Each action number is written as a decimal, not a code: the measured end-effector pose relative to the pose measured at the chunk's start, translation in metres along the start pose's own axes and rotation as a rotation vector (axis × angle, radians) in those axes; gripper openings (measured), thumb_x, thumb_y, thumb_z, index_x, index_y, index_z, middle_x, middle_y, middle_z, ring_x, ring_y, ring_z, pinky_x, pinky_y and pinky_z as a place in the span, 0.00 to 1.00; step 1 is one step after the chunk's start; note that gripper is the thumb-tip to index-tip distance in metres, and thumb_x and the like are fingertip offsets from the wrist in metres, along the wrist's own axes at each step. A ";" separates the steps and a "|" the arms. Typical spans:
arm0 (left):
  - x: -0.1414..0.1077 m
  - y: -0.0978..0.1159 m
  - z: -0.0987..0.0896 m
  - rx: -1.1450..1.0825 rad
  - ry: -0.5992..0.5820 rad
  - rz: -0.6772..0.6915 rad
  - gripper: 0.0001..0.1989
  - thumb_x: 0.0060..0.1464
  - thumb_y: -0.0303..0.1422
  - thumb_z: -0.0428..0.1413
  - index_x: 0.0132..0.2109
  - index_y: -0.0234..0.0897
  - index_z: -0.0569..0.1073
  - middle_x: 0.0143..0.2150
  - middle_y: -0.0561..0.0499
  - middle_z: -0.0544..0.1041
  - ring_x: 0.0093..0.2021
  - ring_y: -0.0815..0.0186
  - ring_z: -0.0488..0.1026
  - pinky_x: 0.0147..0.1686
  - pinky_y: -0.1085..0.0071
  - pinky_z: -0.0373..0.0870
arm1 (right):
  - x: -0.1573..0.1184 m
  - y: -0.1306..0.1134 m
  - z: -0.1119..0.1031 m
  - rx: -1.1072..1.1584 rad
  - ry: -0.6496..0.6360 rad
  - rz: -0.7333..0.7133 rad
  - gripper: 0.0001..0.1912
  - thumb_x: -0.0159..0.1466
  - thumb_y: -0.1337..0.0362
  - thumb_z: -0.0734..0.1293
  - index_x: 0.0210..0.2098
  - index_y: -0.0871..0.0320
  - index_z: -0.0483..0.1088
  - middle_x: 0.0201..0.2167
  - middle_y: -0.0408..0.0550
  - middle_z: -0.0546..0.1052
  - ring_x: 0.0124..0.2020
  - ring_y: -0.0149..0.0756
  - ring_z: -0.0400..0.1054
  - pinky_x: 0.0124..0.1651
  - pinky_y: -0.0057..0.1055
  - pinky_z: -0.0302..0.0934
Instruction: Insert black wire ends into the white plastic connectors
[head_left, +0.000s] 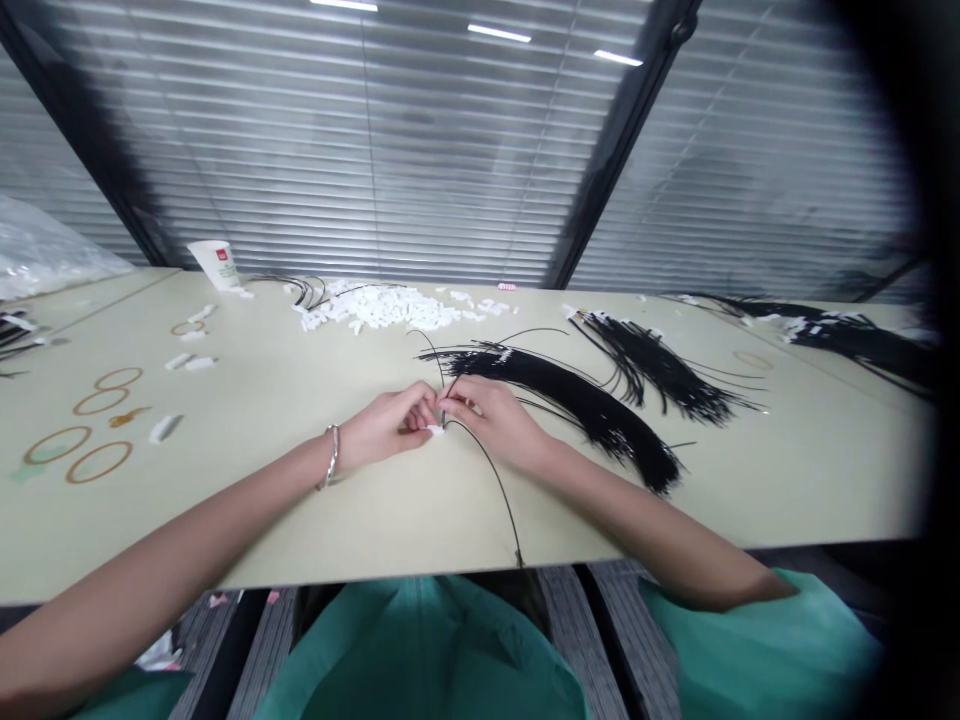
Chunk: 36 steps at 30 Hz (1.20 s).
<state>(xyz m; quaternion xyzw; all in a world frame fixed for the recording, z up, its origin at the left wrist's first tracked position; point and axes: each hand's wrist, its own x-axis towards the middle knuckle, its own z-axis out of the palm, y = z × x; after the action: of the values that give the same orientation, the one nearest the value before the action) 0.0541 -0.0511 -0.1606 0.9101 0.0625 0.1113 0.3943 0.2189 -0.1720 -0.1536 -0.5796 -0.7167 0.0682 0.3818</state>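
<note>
My left hand [394,422] is closed on a small white plastic connector [436,429], most of it hidden by the fingers. Right beside it, my right hand [484,410] pinches a thin black wire [491,465] near the connector. The wire curves down from the fingers to the table's front edge, and thin black ends rise above both hands. A thick bundle of black wires [577,395] lies just beyond my right hand and forearm. Whether the wire sits inside the connector cannot be made out.
Behind my hands spreads a pile of white connectors [390,306]. Two more wire bundles [652,365] lie to the right. Rubber bands [100,461] and a few white pieces [165,428] are at left. A paper cup [214,264] stands by the window blinds.
</note>
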 end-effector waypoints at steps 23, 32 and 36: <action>0.001 -0.002 0.001 0.010 0.001 -0.007 0.14 0.51 0.31 0.52 0.45 0.36 0.59 0.39 0.51 0.71 0.35 0.74 0.69 0.36 0.78 0.68 | -0.001 0.003 0.005 0.142 0.133 0.062 0.06 0.63 0.67 0.67 0.31 0.63 0.68 0.34 0.43 0.66 0.36 0.27 0.61 0.40 0.23 0.55; 0.002 0.000 0.000 0.013 0.003 -0.022 0.13 0.51 0.32 0.52 0.44 0.36 0.59 0.38 0.52 0.71 0.35 0.75 0.69 0.35 0.78 0.68 | -0.001 0.000 0.004 0.080 0.112 0.064 0.11 0.63 0.67 0.67 0.27 0.65 0.63 0.32 0.44 0.65 0.35 0.28 0.60 0.39 0.22 0.52; 0.002 0.000 0.000 0.007 -0.006 -0.011 0.13 0.51 0.32 0.52 0.44 0.36 0.59 0.38 0.51 0.71 0.34 0.75 0.69 0.35 0.78 0.68 | -0.001 0.001 0.004 0.071 0.111 0.075 0.12 0.63 0.66 0.67 0.27 0.65 0.63 0.31 0.44 0.64 0.34 0.28 0.59 0.38 0.23 0.51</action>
<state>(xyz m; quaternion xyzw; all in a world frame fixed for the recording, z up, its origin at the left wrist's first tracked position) 0.0558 -0.0510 -0.1608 0.9115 0.0667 0.1062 0.3918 0.2175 -0.1712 -0.1572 -0.5949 -0.6694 0.0758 0.4384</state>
